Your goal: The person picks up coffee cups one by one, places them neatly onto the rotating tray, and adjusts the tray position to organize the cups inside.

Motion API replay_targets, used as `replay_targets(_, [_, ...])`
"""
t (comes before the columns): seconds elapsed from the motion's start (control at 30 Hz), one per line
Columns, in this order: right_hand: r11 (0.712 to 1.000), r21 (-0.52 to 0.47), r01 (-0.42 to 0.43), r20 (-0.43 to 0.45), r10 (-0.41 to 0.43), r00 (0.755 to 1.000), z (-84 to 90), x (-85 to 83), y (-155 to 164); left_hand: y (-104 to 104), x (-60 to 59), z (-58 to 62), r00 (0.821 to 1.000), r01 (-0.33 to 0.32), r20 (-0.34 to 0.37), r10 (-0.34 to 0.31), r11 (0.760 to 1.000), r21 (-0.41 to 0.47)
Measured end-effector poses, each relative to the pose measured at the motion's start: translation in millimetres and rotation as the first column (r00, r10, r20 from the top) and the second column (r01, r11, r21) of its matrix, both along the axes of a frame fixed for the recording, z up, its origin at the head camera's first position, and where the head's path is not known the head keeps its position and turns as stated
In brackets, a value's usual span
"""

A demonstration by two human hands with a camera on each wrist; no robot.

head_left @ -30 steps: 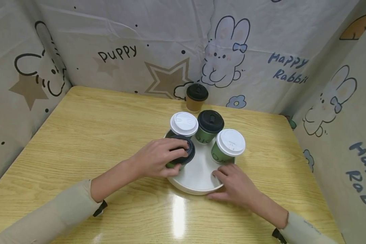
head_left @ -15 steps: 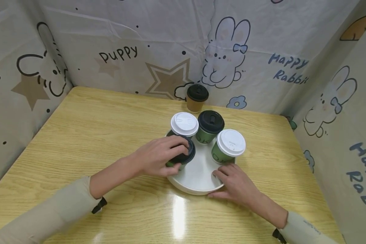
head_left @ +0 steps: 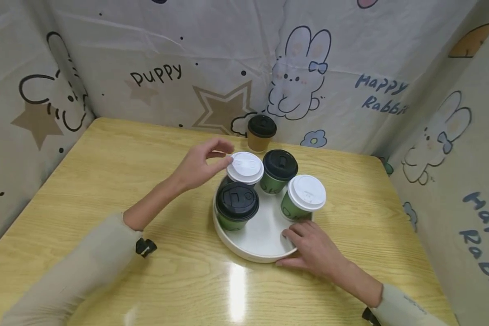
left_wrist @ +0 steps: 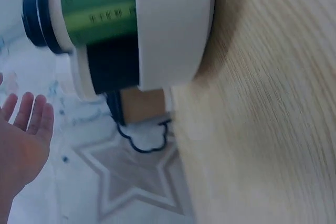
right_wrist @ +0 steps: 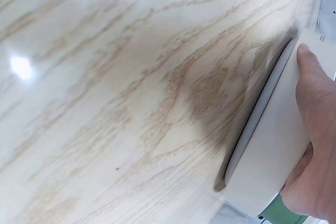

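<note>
- Wood-grain counter [head_left: 106, 181] now lies bare under the left arm, since the left hand [head_left: 199, 165] has come off the black-lidded green cup [head_left: 236, 207] it was gripping half a second ago and has risen toward the far left of the tray
- that hand's grip is now loosely spread, thumb and fingers apart and holding nothing, its fingertips just beside the white-lidded cup [head_left: 244, 168] at the back left; whether they touch the lid I cannot tell
- the released black-lidded cup stands upright on the white round tray [head_left: 261, 240], at its front left, so that placement looks finished
- further right on the tray stand a second black-lidded green cup [head_left: 279, 171] and another white-lidded green cup [head_left: 303, 197], both unmoved
- behind the tray a brown cup with a black lid [head_left: 261, 132] stands alone on the counter, well apart from both hands
- the right hand [head_left: 311, 246] stays where it was, its grip pinching the tray's front right rim, thumb outside the wall and fingers over the edge, steadying it
</note>
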State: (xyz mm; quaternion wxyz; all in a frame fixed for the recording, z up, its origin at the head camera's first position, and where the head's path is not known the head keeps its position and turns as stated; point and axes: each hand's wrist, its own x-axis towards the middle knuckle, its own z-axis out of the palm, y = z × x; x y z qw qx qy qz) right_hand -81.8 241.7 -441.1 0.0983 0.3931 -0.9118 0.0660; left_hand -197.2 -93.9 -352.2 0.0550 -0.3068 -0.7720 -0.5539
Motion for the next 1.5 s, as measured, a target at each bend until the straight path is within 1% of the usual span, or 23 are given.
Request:
replay_targets(0.07, [1.0,-0.002,0.001,0.003,-0.001,1.0,-0.1,0.3,0,-1,-11.6,-3.9,0.996,-0.038,0.086,0.033,0.998,0.05])
replay_targets(0.13, [1.0,-0.003,0.001,0.005,-0.001,1.0,-0.1,0.6,0,-1,-21.9,-7.1,0.987,-0.066,0.149,0.056,0.996,0.065])
replay_targets(0.23, [1.0,-0.006,0.006,0.002,-0.006,1.0,-0.3,1.0,0,3,-36.3,-12.2,0.974,-0.085,0.215,0.072,0.995,0.054])
replay_targets(0.37, [1.0,-0.012,0.014,0.005,-0.014,1.0,-0.5,1.6,0,8,-55.6,-23.4,0.949,-0.091,0.307,0.073,0.995,0.045])
replay_targets(0.47, [1.0,-0.016,0.014,0.01,-0.014,1.0,-0.5,2.3,-1,10,-68.1,-33.1,0.935,-0.097,0.346,0.078,0.995,0.038])
replay_targets(0.53, [1.0,-0.019,0.015,0.009,-0.014,1.0,-0.8,3.1,-2,12,-75.2,-39.3,0.929,-0.097,0.361,0.079,0.995,0.033])
replay_targets(0.67, [1.0,-0.021,0.016,-0.006,-0.017,1.0,-2.0,4.9,-3,16,-86.5,-50.4,0.926,-0.102,0.367,0.086,0.995,0.024])
replay_targets(0.77, [1.0,-0.017,0.015,-0.013,-0.015,1.0,-3.1,5.4,-4,19,-92.0,-57.4,0.918,-0.116,0.383,0.101,0.993,0.016])
replay_targets(0.9, [1.0,-0.009,0.019,-0.014,-0.019,1.0,-3.7,4.9,-4,23,-97.0,-64.2,0.904,-0.135,0.413,0.111,0.99,0.028])
replay_targets(1.1, [1.0,-0.014,0.028,-0.032,-0.029,0.999,-3.7,6.0,-1,41,-108.7,-71.0,0.903,-0.144,0.415,0.114,0.989,0.042])
replay_targets(1.23, [0.999,-0.026,0.031,-0.037,-0.032,0.999,-3.9,6.9,0,52,-114.8,-74.2,0.896,-0.181,0.42,0.14,0.982,0.058])
replay_targets(1.3, [0.999,-0.029,0.031,-0.034,-0.032,0.999,-3.6,6.6,0,55,-116.8,-75.3,0.893,-0.198,0.423,0.153,0.978,0.063])
replay_targets(1.4, [0.999,-0.026,0.027,-0.027,-0.028,0.999,-3.4,6.1,-1,58,-119.9,-77.2,0.891,-0.208,0.42,0.17,0.977,0.046])
replay_targets(1.5, [0.999,-0.02,0.025,-0.021,-0.026,0.999,-3.7,5.3,-2,59,-123.3,-78.5,0.895,-0.208,0.41,0.178,0.978,0.03])
